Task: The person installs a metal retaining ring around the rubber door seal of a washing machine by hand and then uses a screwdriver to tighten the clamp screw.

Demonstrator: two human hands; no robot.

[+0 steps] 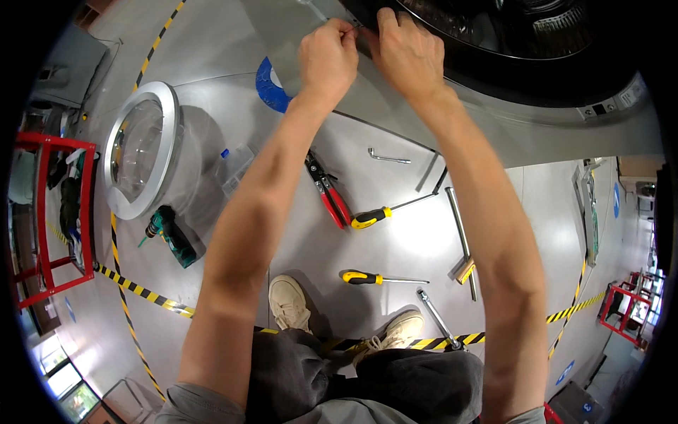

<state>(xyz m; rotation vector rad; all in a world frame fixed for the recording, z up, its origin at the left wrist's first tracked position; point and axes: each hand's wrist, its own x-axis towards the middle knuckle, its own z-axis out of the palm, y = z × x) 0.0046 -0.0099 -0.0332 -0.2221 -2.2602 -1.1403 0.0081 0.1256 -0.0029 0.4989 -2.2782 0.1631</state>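
Clock centred on the view, twelve at the top edge. We stand on a grey floor [402,244]. A smooth grey panel [551,134] spreads from twelve toward three. Set in it, between one and two, we note a dark ring [487,76], cut off by the top edge; its long axis, as seen, runs from about ten toward four.

A round door [141,152] with a silver frame rests at ten, long axis close to twelve–six.

Right hand [409,56], at one: fingers bent over the ring's near edge, bunched together, thumb standing off from them toward eleven. Whether they grasp anything, we cannot tell.

Left hand [328,58], at twelve, just beside it: thumb and forefinger pinched, almost no gap at the tips, other fingers curled in. The tips lie close to the right thumb, by the ring's edge. What they pinch, if anything, is too small for us to make out.

Green drill [173,237], just below nine: bit toward seven or eight. Red-handled pliers [327,191], near centre: head toward eleven. Upper screwdriver [371,218]: shaft between two and three.

Smallest, a pale slim piece [313,10] past the left hand, near twelve: long axis ten–four; held or merely behind, we cannot tell.
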